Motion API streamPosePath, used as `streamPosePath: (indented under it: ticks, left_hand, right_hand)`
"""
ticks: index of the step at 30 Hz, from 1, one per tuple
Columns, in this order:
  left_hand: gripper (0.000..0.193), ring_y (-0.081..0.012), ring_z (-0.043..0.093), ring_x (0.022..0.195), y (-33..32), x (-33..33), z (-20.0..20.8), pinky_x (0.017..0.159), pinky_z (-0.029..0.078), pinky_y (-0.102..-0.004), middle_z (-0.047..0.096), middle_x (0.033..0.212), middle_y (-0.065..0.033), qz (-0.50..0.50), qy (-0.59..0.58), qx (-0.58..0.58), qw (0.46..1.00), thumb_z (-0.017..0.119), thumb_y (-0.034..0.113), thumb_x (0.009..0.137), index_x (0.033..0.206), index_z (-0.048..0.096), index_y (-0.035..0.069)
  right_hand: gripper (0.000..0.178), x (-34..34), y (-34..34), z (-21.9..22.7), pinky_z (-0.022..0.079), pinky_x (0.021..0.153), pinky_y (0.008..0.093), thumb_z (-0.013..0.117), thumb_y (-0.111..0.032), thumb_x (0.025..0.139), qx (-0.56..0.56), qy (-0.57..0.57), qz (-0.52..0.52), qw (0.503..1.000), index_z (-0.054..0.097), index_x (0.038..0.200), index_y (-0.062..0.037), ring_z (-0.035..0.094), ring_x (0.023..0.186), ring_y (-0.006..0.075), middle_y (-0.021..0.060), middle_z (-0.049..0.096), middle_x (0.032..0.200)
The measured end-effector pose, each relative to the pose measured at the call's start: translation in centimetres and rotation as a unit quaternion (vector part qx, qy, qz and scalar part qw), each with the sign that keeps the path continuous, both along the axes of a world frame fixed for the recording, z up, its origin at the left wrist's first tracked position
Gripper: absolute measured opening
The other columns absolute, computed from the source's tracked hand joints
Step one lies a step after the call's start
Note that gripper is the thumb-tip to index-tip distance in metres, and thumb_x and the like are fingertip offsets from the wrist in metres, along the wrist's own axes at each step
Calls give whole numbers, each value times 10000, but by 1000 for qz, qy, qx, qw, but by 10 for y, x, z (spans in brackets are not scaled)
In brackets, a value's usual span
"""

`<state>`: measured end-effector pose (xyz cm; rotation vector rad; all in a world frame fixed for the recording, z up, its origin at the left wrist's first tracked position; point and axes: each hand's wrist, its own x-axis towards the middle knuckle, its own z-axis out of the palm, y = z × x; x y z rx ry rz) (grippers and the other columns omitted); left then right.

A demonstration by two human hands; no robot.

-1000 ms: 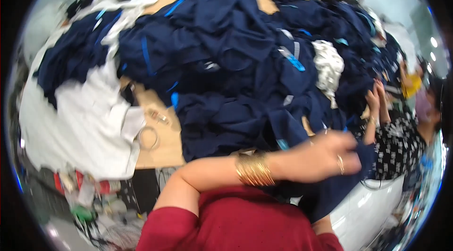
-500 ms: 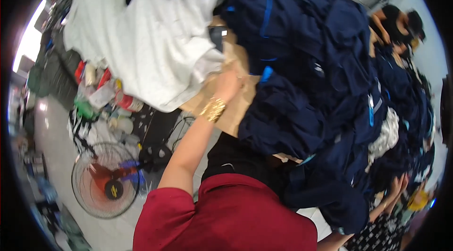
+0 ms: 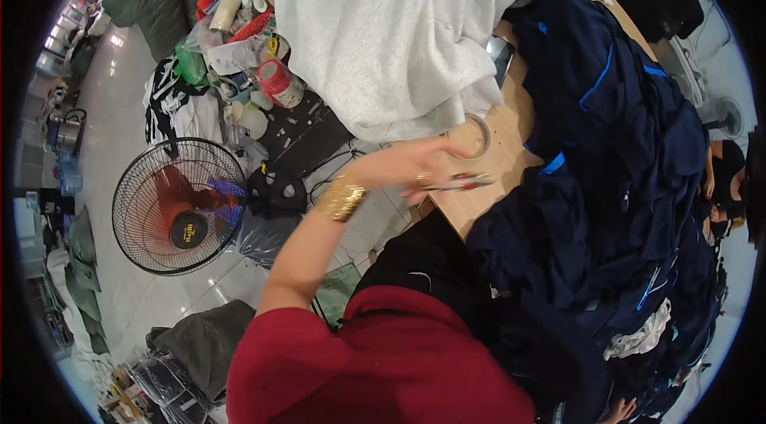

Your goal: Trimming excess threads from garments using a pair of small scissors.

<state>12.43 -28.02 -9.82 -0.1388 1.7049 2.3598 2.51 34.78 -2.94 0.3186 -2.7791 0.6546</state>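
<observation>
My left hand (image 3: 427,167), with a wide gold bracelet above it, is over the near-left edge of the wooden table (image 3: 499,169). Its fingers are closed on a slim metallic tool with red on it (image 3: 461,182); motion blur hides its exact kind. Just beyond the fingertips is a clear ring (image 3: 479,135), perhaps a roll of tape; whether my hand touches it I cannot tell. Beside it, white fabric (image 3: 383,41) hangs over the table's left side. To the right lies a big heap of navy garments (image 3: 614,129) with bright blue trim. My right hand does not show.
A standing fan (image 3: 179,205) is on the tiled floor at left. Behind it are a cluttered pile of bottles and containers (image 3: 251,97) and grey-green bundles (image 3: 152,5). A phone-like dark object (image 3: 500,55) rests by the white fabric. Another person's hand (image 3: 620,410) shows at lower right.
My view has swung, so the table and garments sit further right. My left hand has drawn back from the table's middle toward its near edge, and the slim tool now shows in it.
</observation>
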Motion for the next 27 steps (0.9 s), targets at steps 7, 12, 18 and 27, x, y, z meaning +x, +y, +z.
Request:
streamPosePath:
  ticks: [7, 12, 18, 27]
  left_hand:
    - [318, -34, 392, 486, -91, 190, -225, 377, 293, -172, 641, 837, -73, 411, -297, 107, 855, 520, 211, 940, 1198, 558, 30]
    - [238, -87, 460, 495, -123, 245, -339, 388, 332, -213, 652, 852, -49, 646, -358, 177, 650, 471, 135, 937, 1118, 617, 82]
    - [262, -83, 609, 711, -182, 233, -386, 491, 416, -195, 638, 881, 32, 746, -192, 172, 614, 468, 170, 935, 1157, 606, 185]
    - [240, -205, 579, 784, -201, 234, -366, 658, 475, -378, 591, 981, -40, 767, -307, 68, 559, 525, 210, 872, 1094, 579, 136]
  right_hand:
    - [481, -26, 84, 4, 245, 1029, 580, 417, -517, 888, 63, 61, 13, 996, 636, 1124, -160, 443, 1205, 396, 183, 539, 1261]
    - [500, -12, 151, 9, 223, 1046, 602, 413, -547, 883, 102, 99, -8, 990, 644, 1121, -173, 429, 1228, 414, 191, 534, 1277]
    - [367, -31, 304, 28, 289, 1015, 611, 436, -400, 920, 332, 164, 57, 927, 635, 1107, -154, 496, 1188, 353, 174, 549, 1266]
    - [362, -8, 219, -7, 325, 991, 562, 435, -367, 929, 122, 10, 32, 992, 601, 1138, -122, 515, 1154, 329, 160, 556, 1242]
